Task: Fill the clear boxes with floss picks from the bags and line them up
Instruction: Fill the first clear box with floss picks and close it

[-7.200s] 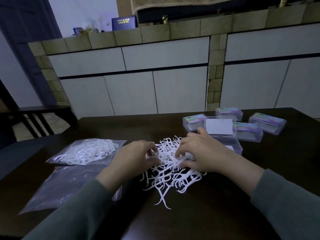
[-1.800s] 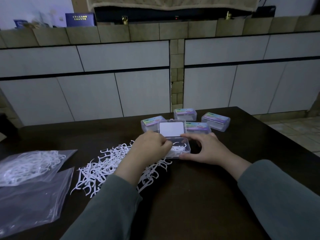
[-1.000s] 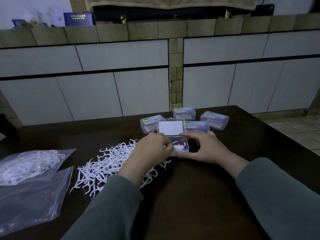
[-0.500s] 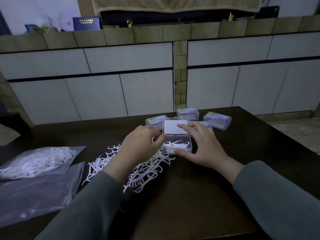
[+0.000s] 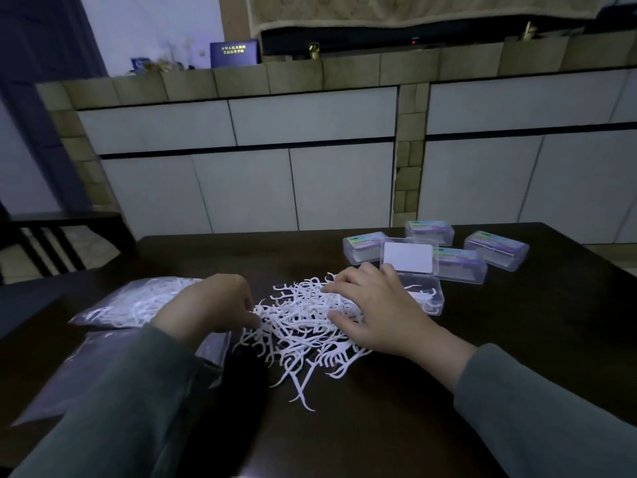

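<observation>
Now gathering: both hands, left hand (image 5: 220,307) and right hand (image 5: 375,313), spread loosely on the floss picks (image 5: 300,326) left of the open box (image 5: 422,298); next, pinching a few.

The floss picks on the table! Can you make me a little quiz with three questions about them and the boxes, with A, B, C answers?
1. Where is the open clear box?
A. right of the loose pile
B. on the bag
C. on the counter

2. How many closed boxes stand behind it?
A. two
B. four
C. six

3. What are the hands doing?
A. both lifting a lid
B. both resting on the loose pile
C. both off the table

Answers:
1 A: the box sits to the right of the pile of floss picks, beyond the right hand.
2 B: four closed boxes with coloured labels are visible behind it.
3 B: the left hand and the right hand both lie on the white picks, fingers down among them.
</observation>
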Action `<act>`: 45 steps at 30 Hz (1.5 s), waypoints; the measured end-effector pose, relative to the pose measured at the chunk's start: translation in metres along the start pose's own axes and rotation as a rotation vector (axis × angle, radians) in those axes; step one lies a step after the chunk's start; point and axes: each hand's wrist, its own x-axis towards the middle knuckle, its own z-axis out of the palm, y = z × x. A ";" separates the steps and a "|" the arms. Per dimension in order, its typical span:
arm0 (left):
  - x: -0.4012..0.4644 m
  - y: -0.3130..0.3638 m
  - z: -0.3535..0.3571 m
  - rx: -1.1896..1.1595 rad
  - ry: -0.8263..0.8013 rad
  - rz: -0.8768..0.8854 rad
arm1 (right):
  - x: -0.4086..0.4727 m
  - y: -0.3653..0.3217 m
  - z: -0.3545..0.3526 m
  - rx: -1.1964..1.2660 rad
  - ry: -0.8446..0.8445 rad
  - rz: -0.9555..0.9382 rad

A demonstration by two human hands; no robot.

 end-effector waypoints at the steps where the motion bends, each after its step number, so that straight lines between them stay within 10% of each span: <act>1: 0.000 -0.001 0.003 0.003 -0.028 -0.014 | 0.003 -0.001 0.000 -0.023 -0.029 -0.002; 13: -0.011 0.009 0.013 -0.020 -0.037 -0.065 | 0.024 0.009 -0.009 -0.074 -0.327 -0.002; 45: 0.012 -0.005 0.025 -0.059 0.190 0.272 | 0.014 0.007 -0.016 0.077 -0.172 0.040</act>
